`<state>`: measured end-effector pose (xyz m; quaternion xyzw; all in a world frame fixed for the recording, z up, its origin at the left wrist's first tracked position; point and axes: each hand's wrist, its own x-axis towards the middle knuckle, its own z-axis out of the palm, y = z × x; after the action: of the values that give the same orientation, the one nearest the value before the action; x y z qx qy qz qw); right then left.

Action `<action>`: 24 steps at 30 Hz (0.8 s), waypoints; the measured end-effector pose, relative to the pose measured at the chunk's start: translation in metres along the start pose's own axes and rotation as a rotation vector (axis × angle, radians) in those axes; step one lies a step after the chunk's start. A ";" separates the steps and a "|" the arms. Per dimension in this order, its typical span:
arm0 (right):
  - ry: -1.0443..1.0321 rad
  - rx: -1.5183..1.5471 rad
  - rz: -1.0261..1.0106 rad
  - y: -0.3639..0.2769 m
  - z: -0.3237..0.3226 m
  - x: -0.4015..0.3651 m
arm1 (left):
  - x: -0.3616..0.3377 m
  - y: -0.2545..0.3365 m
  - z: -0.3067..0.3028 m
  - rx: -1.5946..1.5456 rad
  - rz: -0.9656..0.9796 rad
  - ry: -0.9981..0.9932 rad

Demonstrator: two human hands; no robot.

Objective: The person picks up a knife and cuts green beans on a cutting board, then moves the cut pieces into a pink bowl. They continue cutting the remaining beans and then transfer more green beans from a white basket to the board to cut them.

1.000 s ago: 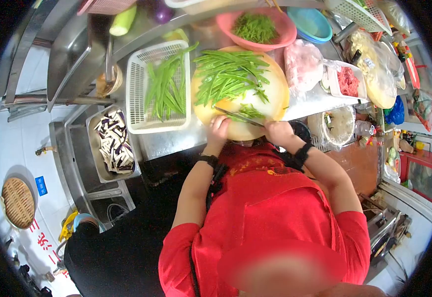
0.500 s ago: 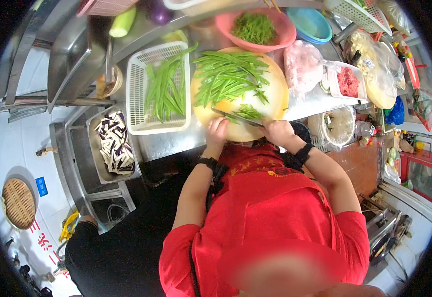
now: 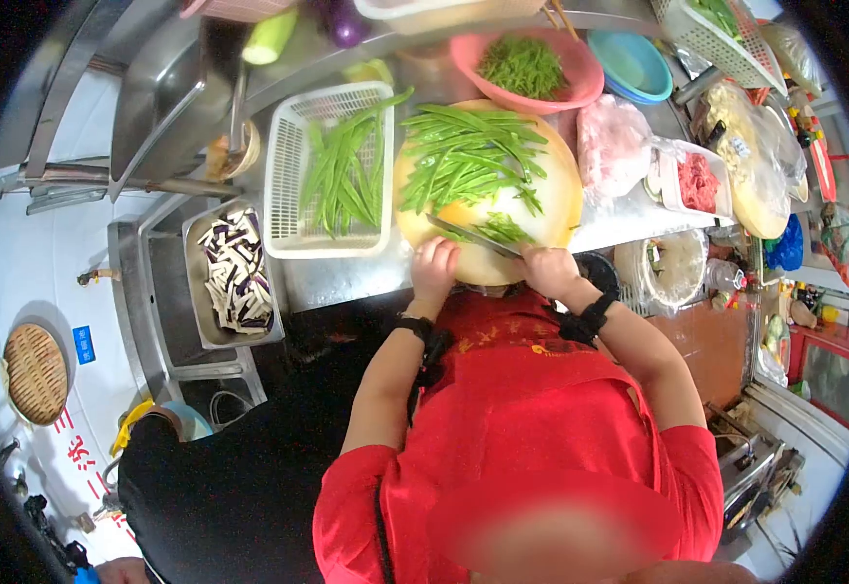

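In the head view, a grey metal knife with a long blade [image 3: 473, 237] is held over a round, yellow-rimmed cutting board [image 3: 559, 209]. Its handle is gripped by the right hand [image 3: 549, 271], whose fingers are closed around it. The fingers of the left hand [image 3: 435, 268] are bunched together at the board's near edge, close to the blade's far end; whether anything is pinched under them cannot be told. A small heap of cut green pieces [image 3: 504, 228] is seen just beyond the blade, and a larger layer of long, slender green pods [image 3: 463, 146] is spread behind it, on the far part of the board. More long green pods are held in a white rectangular plastic basket [image 3: 279, 234] to the left.

For clean slicing, the left fingertips are best kept curled back, since the blade is so near. A firm grip is called for at the handle, with the edge kept level and strokes kept even. Wet-looking pods may slip, so only a few are best lined up at once, and the cut heap is best kept apart from the uncut layer.
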<state>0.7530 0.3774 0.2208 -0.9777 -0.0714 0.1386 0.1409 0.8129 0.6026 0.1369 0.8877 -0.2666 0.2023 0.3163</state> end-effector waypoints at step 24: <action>0.089 0.069 0.012 -0.008 0.001 -0.007 | 0.013 0.002 -0.010 0.029 -0.075 0.068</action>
<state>0.7454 0.3845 0.2241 -0.9779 -0.0543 0.0982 0.1765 0.8200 0.6030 0.1516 0.8941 -0.2193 0.2242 0.3196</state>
